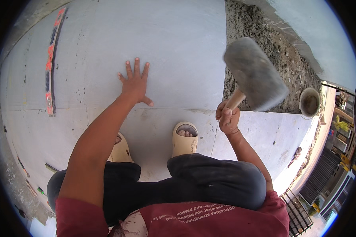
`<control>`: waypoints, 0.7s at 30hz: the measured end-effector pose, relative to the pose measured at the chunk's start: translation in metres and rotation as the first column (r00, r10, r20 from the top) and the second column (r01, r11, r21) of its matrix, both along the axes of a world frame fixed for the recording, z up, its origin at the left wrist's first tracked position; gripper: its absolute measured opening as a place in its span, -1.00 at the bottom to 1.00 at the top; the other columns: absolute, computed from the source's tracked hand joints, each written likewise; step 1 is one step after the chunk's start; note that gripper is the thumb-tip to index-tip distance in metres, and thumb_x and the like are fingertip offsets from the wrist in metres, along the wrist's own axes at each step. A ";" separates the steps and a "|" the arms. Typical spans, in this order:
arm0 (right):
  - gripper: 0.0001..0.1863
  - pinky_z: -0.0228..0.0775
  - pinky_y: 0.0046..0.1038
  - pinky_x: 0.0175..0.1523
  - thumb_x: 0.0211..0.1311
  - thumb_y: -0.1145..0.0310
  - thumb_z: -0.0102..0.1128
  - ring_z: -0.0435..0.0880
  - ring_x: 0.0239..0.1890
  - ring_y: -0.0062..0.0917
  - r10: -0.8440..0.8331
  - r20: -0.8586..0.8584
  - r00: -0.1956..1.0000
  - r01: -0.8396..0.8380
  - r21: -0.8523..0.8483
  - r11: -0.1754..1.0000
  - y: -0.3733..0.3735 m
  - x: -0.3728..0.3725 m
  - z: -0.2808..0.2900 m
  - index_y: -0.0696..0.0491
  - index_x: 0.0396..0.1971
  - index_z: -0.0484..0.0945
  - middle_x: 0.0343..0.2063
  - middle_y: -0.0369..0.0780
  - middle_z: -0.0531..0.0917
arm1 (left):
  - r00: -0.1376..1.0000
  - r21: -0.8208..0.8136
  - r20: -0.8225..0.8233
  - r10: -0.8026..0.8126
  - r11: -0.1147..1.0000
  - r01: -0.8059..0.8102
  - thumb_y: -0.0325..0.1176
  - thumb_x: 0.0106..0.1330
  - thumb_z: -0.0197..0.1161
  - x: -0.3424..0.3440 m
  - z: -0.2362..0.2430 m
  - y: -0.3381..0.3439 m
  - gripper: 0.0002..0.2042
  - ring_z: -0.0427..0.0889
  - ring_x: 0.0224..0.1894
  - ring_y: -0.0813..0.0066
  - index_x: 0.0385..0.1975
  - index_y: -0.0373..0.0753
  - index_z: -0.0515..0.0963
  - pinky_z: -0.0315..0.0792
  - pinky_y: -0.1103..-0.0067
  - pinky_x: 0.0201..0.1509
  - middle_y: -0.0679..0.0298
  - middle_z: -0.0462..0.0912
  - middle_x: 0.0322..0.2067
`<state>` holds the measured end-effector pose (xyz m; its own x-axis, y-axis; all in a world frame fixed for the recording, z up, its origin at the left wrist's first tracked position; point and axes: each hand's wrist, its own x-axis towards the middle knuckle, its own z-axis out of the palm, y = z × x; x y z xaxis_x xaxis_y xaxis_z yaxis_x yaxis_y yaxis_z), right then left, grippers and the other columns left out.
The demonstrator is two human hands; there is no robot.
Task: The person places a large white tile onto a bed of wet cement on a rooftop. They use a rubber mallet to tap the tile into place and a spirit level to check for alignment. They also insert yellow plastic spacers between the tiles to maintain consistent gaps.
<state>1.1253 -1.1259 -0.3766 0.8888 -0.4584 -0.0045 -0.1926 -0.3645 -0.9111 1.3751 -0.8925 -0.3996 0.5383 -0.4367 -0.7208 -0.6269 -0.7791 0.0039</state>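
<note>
My left hand point(135, 84) lies flat on a large grey floor tile point(178, 51), its fingers spread and nothing in it. My right hand point(228, 116) is closed round the wooden handle of a rubber mallet point(257, 73). The mallet's dark grey head is raised above the tile's right edge and the mortar bed, slightly blurred. Beyond that edge, rough wet-looking mortar point(277, 43) shows, partly hidden behind the mallet. A seam between tiles runs crosswise just nearer than my left hand.
A red spirit level point(51, 63) rests on the tiles at the left. A bucket point(309, 102) stands at the mortar's right end. My sandalled feet point(185, 138) are on the nearer tiles. Several small tools, one with green point(40, 190), lie at the lower left. A wall point(324, 31) bounds the upper right.
</note>
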 end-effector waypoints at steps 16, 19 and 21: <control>-0.60 0.42 -0.14 0.09 0.23 0.23 0.33 0.54 -0.03 -0.08 -0.061 -0.300 0.952 -0.034 -0.299 0.954 -0.006 0.101 -0.066 0.19 -0.09 0.49 -0.11 0.02 0.51 | 0.952 -0.078 0.066 0.298 0.953 -0.293 0.37 -0.32 0.56 -0.009 -0.022 -0.021 0.52 -0.46 0.53 -0.20 0.51 -0.18 -0.43 0.06 -0.29 0.34 -0.05 -0.55 0.51; -0.56 0.38 -0.17 0.11 0.18 0.23 0.35 0.51 0.00 -0.08 -0.414 -0.030 0.910 0.319 -0.585 0.746 -0.083 0.071 -0.064 0.19 -0.06 0.50 -0.10 0.00 0.50 | 0.945 -0.032 0.084 0.317 0.948 -0.316 0.39 -0.31 0.55 -0.002 -0.017 -0.023 0.53 -0.44 0.54 -0.20 0.50 -0.23 -0.45 0.08 -0.28 0.35 -0.06 -0.54 0.51; -0.53 0.36 -0.15 0.09 0.12 0.32 0.32 0.49 -0.01 -0.10 -0.689 -0.079 0.721 0.405 -0.758 0.511 -0.149 0.030 -0.057 0.17 0.00 0.44 -0.08 -0.01 0.49 | 0.946 -0.007 0.086 0.313 0.949 -0.314 0.40 -0.31 0.54 0.001 -0.015 -0.030 0.54 -0.43 0.54 -0.20 0.49 -0.25 -0.46 0.08 -0.28 0.35 -0.06 -0.54 0.51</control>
